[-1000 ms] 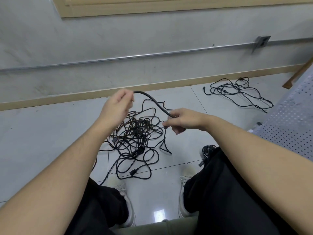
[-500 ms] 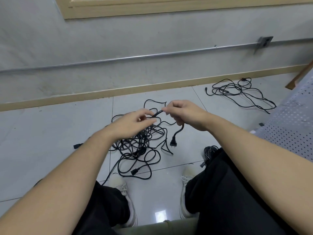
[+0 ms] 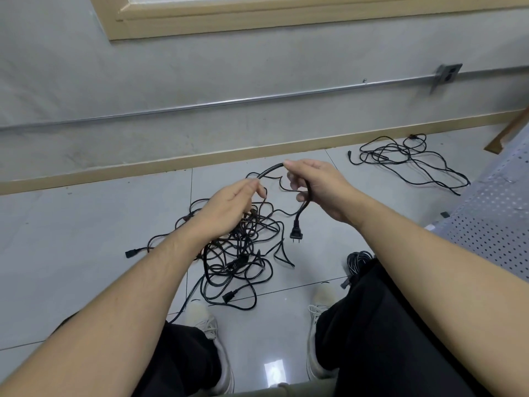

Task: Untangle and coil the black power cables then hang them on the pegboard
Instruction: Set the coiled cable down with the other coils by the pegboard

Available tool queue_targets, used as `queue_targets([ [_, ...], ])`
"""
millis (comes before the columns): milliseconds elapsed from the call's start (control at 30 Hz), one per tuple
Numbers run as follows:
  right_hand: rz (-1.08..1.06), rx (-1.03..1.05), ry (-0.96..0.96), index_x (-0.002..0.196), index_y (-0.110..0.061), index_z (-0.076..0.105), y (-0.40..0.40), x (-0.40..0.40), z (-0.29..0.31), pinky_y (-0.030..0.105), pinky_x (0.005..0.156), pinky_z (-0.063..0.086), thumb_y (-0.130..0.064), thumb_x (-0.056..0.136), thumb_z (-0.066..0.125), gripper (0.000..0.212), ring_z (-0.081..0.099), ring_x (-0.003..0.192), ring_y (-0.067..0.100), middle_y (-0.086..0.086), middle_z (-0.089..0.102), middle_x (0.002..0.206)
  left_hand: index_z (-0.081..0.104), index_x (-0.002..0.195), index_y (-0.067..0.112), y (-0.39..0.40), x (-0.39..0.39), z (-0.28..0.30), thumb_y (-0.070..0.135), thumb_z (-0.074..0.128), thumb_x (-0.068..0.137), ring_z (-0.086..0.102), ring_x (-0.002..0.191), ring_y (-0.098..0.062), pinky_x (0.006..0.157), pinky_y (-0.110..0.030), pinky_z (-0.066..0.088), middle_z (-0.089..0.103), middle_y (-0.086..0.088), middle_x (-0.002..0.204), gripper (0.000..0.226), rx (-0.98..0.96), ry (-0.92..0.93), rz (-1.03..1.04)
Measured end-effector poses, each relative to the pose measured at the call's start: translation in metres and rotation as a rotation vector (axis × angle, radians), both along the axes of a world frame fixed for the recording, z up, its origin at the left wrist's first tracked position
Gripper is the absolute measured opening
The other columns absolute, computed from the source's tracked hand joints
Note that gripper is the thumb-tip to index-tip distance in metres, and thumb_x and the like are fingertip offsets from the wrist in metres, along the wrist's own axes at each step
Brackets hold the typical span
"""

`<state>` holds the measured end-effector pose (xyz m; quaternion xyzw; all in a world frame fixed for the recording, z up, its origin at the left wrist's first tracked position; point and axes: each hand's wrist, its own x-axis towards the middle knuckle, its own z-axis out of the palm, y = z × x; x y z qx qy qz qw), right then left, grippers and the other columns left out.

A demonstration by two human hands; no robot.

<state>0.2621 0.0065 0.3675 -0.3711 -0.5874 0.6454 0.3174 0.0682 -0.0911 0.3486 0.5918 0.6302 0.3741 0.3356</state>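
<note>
Right hand [image 3: 317, 187]: fingers curled round a black rubber power cable [image 3: 270, 170], two-pin plug [image 3: 296, 234] dangling.
Left hand [image 3: 229, 207]: pinches same cable; fingertips hidden.
Floor: black tangled cable heap [image 3: 237, 253], partly arm-covered.

two hands [image 3: 234, 207], three cable heaps [image 3: 237, 253]

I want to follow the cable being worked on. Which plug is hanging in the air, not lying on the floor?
The two-pin plug dangling below the right hand. The other connectors, at the tangle's left end and near edge, lie on the tiles.

A bare utility room: concrete wall [image 3: 200, 67], metal conduit [image 3: 257, 97], tiled floor [image 3: 86, 224], pegboard [image 3: 492, 224]
</note>
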Motion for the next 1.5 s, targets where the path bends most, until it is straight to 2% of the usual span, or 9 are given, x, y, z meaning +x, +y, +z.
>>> queue_targets([
  [100, -0.067, 0.001, -0.013, 0.081, -0.017, 0.058, -0.001, -0.009, -0.002, 0.032, 0.075, 0.058, -0.029, 0.094, 0.071, 0.022, 0.063, 0.082, 0.013, -0.001, 0.066, 0.082, 0.064, 0.086, 0.022, 0.000, 0.004, -0.005, 0.045, 0.036, 0.110, 0.060, 0.086, -0.014, 0.076, -0.032, 0.060, 0.055, -0.011, 0.087, 0.044, -0.089, -0.094, -0.016],
  [267, -0.093, -0.273, 0.369, 0.114, -0.003, 0.053, -0.003, -0.032, 0.007, 0.034, 0.089, 0.061, -0.024, 0.103, 0.058, 0.024, 0.075, 0.096, 0.026, 0.016, 0.076, 0.095, 0.044, 0.061, 0.021, 0.009, 0.017, -0.004, 0.059, 0.036, 0.103, 0.056, 0.122, -0.001, 0.102, -0.021, 0.032, 0.072, 0.005, 0.119, 0.058, -0.110, -0.132, -0.037],
  [467, -0.148, -0.418, 0.422, 0.084, -0.015, 0.039, 0.006, -0.057, 0.014, 0.022, 0.039, 0.035, -0.032, 0.107, 0.045, 0.029, 0.034, 0.042, 0.012, -0.001, 0.038, 0.056, 0.038, 0.068, 0.017, 0.014, 0.033, -0.008, 0.044, 0.037, 0.109, 0.072, 0.079, -0.029, 0.091, -0.043, 0.050, 0.071, -0.011, 0.088, 0.049, -0.306, -0.660, -0.114],
  [600, -0.188, -0.495, 0.453, 0.067, -0.021, 0.026, 0.018, -0.069, 0.014, 0.018, 0.034, 0.011, -0.036, 0.109, 0.039, 0.047, 0.013, 0.038, 0.007, -0.006, 0.021, 0.050, 0.055, 0.093, 0.017, 0.014, 0.039, -0.003, 0.030, 0.039, 0.109, 0.036, 0.053, -0.012, 0.057, -0.027, 0.045, 0.043, 0.003, 0.075, 0.026, -0.345, -0.758, -0.076],
  [733, -0.183, -0.475, 0.452, 0.071, -0.018, 0.038, 0.027, -0.069, 0.005, 0.019, 0.039, 0.032, -0.047, 0.110, 0.032, 0.048, 0.035, 0.043, 0.011, -0.001, 0.043, 0.054, 0.056, 0.095, 0.017, 0.022, 0.036, -0.003, 0.024, 0.039, 0.108, 0.028, 0.053, -0.012, 0.052, -0.025, 0.041, 0.034, 0.004, 0.071, 0.022, -0.312, -0.779, -0.022],
  [867, 0.043, -0.460, 0.224, 0.118, -0.017, 0.054, 0.026, -0.060, -0.022, 0.034, 0.065, 0.055, -0.049, 0.108, 0.023, 0.046, 0.067, 0.080, 0.026, 0.011, 0.073, 0.093, 0.052, 0.098, 0.017, 0.028, 0.023, 0.000, 0.026, 0.034, 0.111, 0.029, 0.054, -0.011, 0.054, -0.025, 0.044, 0.034, 0.005, 0.070, 0.024, -0.190, -0.921, 0.088],
  [1100, 0.833, 0.042, -0.616, 0.112, -0.025, 0.072, 0.003, -0.056, -0.056, 0.026, 0.098, 0.041, 0.001, 0.078, 0.043, 0.053, 0.055, 0.125, 0.010, -0.012, 0.069, 0.121, 0.052, 0.098, 0.015, 0.039, 0.004, 0.005, 0.024, 0.031, 0.113, 0.028, 0.051, -0.011, 0.062, -0.029, 0.055, 0.034, 0.004, 0.068, 0.027, 0.089, -1.066, 0.350],
  [1333, 0.706, 0.025, -0.487, 0.086, -0.008, 0.058, 0.008, -0.048, -0.042, 0.038, 0.077, 0.041, -0.023, 0.075, 0.056, 0.018, 0.053, 0.057, 0.016, 0.004, 0.054, 0.059, 0.057, 0.099, 0.017, 0.039, -0.035, 0.009, 0.020, 0.035, 0.111, 0.025, 0.043, -0.007, 0.042, -0.020, 0.034, 0.032, 0.005, 0.064, 0.025, 0.105, -0.985, 0.588],
  [1500, 0.674, 0.150, -0.672, 0.073, -0.012, 0.061, 0.027, -0.023, -0.033, 0.036, 0.083, 0.051, -0.023, 0.096, 0.065, 0.026, 0.060, 0.070, 0.022, 0.013, 0.062, 0.072, 0.062, 0.103, 0.020, 0.040, -0.052, 0.002, 0.021, 0.033, 0.110, 0.028, 0.042, -0.006, 0.041, -0.022, 0.034, 0.033, 0.002, 0.074, 0.030, 0.098, -0.664, 0.704],
])
